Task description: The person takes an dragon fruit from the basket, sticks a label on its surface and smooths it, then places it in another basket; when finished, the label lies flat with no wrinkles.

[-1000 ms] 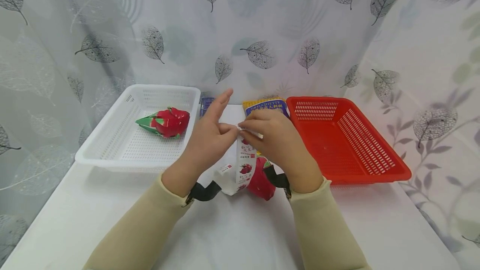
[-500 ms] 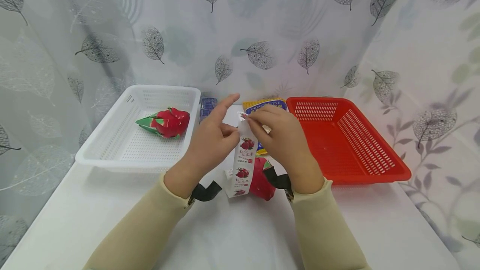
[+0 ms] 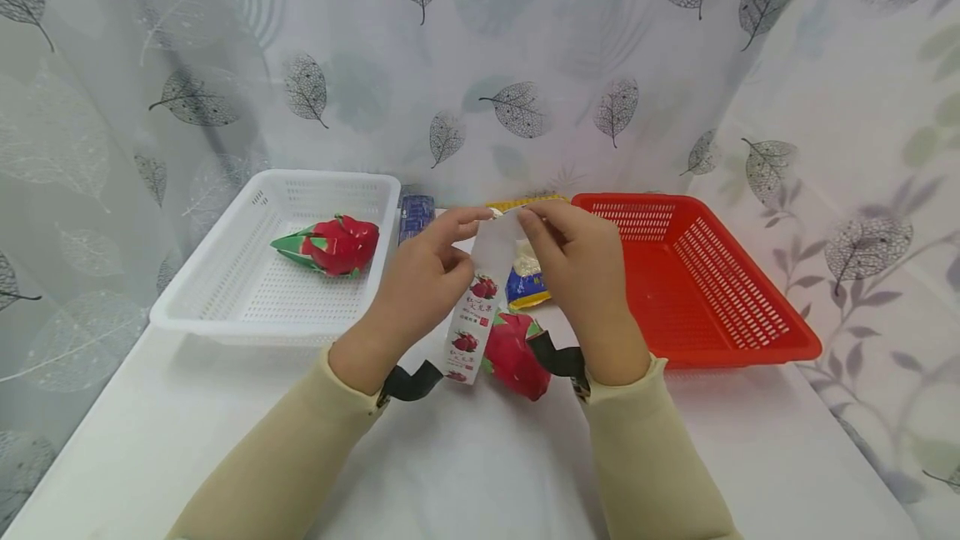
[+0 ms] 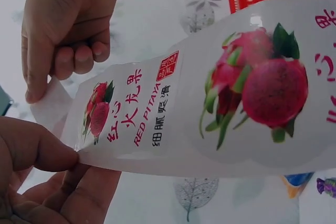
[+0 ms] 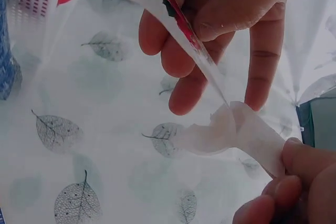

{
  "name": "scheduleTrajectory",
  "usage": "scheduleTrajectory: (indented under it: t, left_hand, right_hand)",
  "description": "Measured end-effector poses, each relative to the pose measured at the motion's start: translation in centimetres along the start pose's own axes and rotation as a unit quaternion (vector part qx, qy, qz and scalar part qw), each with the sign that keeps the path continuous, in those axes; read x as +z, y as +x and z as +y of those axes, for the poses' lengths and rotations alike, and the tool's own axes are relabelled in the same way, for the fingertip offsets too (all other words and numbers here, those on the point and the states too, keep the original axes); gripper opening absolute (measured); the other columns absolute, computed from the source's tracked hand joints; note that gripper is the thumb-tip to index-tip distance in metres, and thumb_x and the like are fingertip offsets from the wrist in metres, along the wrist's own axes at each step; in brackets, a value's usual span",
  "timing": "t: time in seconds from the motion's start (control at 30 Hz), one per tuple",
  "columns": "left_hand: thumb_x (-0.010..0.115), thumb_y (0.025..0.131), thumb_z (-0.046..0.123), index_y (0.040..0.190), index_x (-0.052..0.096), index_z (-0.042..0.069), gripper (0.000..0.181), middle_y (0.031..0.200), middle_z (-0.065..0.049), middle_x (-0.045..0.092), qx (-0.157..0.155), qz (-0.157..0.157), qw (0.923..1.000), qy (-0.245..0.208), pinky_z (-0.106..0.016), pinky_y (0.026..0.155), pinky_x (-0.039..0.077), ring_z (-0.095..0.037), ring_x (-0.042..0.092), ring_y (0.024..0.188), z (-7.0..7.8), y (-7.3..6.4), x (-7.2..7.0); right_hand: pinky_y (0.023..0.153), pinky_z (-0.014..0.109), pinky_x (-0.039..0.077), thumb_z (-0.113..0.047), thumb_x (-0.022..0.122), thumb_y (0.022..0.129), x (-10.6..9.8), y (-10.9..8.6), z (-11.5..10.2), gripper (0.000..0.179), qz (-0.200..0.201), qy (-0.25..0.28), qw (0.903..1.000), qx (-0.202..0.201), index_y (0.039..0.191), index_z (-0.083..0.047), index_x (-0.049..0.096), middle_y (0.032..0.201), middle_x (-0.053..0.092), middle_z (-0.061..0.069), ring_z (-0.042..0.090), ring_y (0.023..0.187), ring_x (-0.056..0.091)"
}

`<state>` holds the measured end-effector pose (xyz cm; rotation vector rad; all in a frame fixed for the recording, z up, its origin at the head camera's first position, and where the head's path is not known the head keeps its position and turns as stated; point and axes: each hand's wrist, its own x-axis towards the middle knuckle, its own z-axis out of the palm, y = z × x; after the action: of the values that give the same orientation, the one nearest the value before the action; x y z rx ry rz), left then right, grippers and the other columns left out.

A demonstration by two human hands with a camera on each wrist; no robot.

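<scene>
A strip of dragon fruit stickers [image 3: 472, 319] runs between the two hands in the head view, its printed lower end hanging down. In the left wrist view the left hand [image 4: 39, 169] pinches the strip's edge between thumb and fingers. My right hand [image 3: 581, 261] pinches the white, unprinted end [image 5: 262, 142] of the strip, which bends sharply in the right wrist view. Left index finger stretches to the strip's top. Behind the strip, a red dragon fruit [image 3: 517, 361] with green tips rests on the white table, partly covered by the strip and the right wrist strap.
On the left stands a white basket [image 3: 217, 273] holding another dragon fruit [image 3: 341, 244]. A red basket [image 3: 750, 340] stands at the right. Between them at the back lie a blue packet [image 3: 416, 215] and a yellow-and-blue pasta bag [image 3: 527, 286], partly behind the right hand.
The right hand has shifted right, bending the strip's upper end over to show plain white. The left index finger has come down to the strip, and its lower end has swung left.
</scene>
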<state>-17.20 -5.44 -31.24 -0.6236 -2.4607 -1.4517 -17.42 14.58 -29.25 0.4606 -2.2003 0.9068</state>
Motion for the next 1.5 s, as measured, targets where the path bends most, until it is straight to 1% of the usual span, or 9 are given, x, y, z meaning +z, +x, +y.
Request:
scheduleTrajectory:
  t: [0.17, 0.4, 0.63, 0.87, 0.97, 1.1, 1.27, 1.37, 1.5]
  left_hand:
    - [0.064, 0.1, 0.006, 0.153, 0.05, 0.028, 0.059, 0.142, -0.008, 0.069, -0.011, 0.001, 0.9999, -0.007, -0.04, 0.082, 0.067, -0.018, 0.075, 0.093, 0.1, 0.0, 0.0]
    - [0.062, 0.099, 0.005, 0.147, 0.049, 0.024, 0.053, 0.118, -0.008, 0.075, -0.014, 0.008, 0.9999, -0.002, -0.038, 0.081, 0.066, -0.019, 0.073, 0.093, 0.1, 0.1, 0.0]
    - [0.06, 0.099, 0.005, 0.131, 0.056, 0.022, 0.037, 0.12, -0.007, 0.075, -0.016, 0.008, 0.9998, 0.01, -0.039, 0.079, 0.066, -0.021, 0.074, 0.094, 0.1, 0.1, -0.1]
    - [0.065, 0.101, 0.006, 0.123, 0.075, 0.013, 0.025, 0.128, -0.005, 0.074, -0.017, 0.012, 0.9984, 0.054, -0.039, 0.088, 0.066, -0.024, 0.073, 0.109, -0.2, 0.2, 0.0]
    - [0.066, 0.101, 0.007, 0.126, 0.077, 0.012, 0.028, 0.129, -0.006, 0.074, -0.02, 0.012, 0.9959, 0.088, -0.038, 0.09, 0.066, -0.024, 0.072, 0.112, -0.6, 0.4, 0.1]
    - [0.068, 0.1, 0.009, 0.128, 0.077, 0.012, 0.029, 0.13, -0.006, 0.074, -0.03, 0.011, 0.9916, 0.125, -0.038, 0.096, 0.064, -0.024, 0.071, 0.118, -1.0, 0.6, 0.2]
    - [0.07, 0.1, 0.012, 0.129, 0.077, 0.012, 0.029, 0.134, -0.007, 0.072, -0.052, 0.011, 0.9873, 0.15, -0.039, 0.098, 0.063, -0.026, 0.069, 0.126, -1.4, 0.9, 0.1]
    - [0.069, 0.101, 0.015, 0.132, 0.075, 0.012, 0.032, 0.136, -0.008, 0.07, -0.066, -0.001, 0.984, 0.165, -0.039, 0.094, 0.065, -0.026, 0.07, 0.12, -1.6, 1.0, 0.1]
    - [0.067, 0.103, 0.022, 0.14, 0.07, 0.011, 0.039, 0.145, -0.01, 0.066, -0.097, -0.044, 0.9778, 0.18, -0.04, 0.094, 0.065, -0.027, 0.071, 0.119, -2.0, 1.2, 0.0]
  right_hand:
    - [0.068, 0.021, 0.057, -0.031, 0.071, 0.104, -0.2, 0.0, -0.1, 0.028, -0.017, 0.035, 0.9976, 0.057, 0.117, -0.009, 0.081, 0.084, 0.075, 0.008, 0.017, 0.072, 0.066]
    - [0.068, 0.024, 0.058, -0.035, 0.068, 0.105, -0.5, 0.2, 0.2, 0.028, -0.047, 0.136, 0.9826, 0.117, 0.114, -0.012, 0.08, 0.097, 0.078, 0.004, 0.016, 0.078, 0.07]
    - [0.064, 0.026, 0.057, -0.036, 0.065, 0.106, -1.0, 0.2, 0.2, 0.031, -0.018, 0.207, 0.9663, 0.152, 0.112, -0.009, 0.081, 0.093, 0.077, 0.002, 0.022, 0.074, 0.068]
    - [0.064, 0.028, 0.058, -0.031, 0.07, 0.103, -1.3, 0.2, 0.0, 0.025, 0.027, 0.221, 0.9621, 0.157, 0.113, -0.01, 0.08, 0.084, 0.072, -0.002, 0.021, 0.071, 0.067]
    - [0.066, 0.027, 0.059, -0.024, 0.071, 0.102, -1.3, 0.3, 0.0, 0.024, 0.029, 0.225, 0.9622, 0.151, 0.124, -0.017, 0.077, 0.085, 0.071, -0.001, 0.021, 0.073, 0.068]
    - [0.066, 0.024, 0.057, -0.019, 0.071, 0.101, -1.2, 0.4, 0.1, 0.038, 0.023, 0.219, 0.9646, 0.145, 0.138, -0.025, 0.07, 0.085, 0.068, 0.001, 0.022, 0.075, 0.069]
    - [0.068, 0.024, 0.057, -0.02, 0.071, 0.101, -1.3, 0.4, 0.1, 0.037, 0.038, 0.2, 0.9691, 0.14, 0.138, -0.025, 0.071, 0.084, 0.069, -0.001, 0.021, 0.075, 0.069]
    - [0.072, 0.023, 0.059, -0.022, 0.072, 0.101, -1.5, 0.4, 0.0, 0.037, 0.055, 0.183, 0.9713, 0.141, 0.138, -0.028, 0.072, 0.086, 0.071, 0.0, 0.018, 0.078, 0.069]
    - [0.076, 0.02, 0.058, -0.027, 0.073, 0.101, -1.6, 0.4, 0.0, 0.037, 0.056, 0.146, 0.977, 0.145, 0.138, -0.028, 0.073, 0.091, 0.075, 0.005, 0.016, 0.08, 0.069]
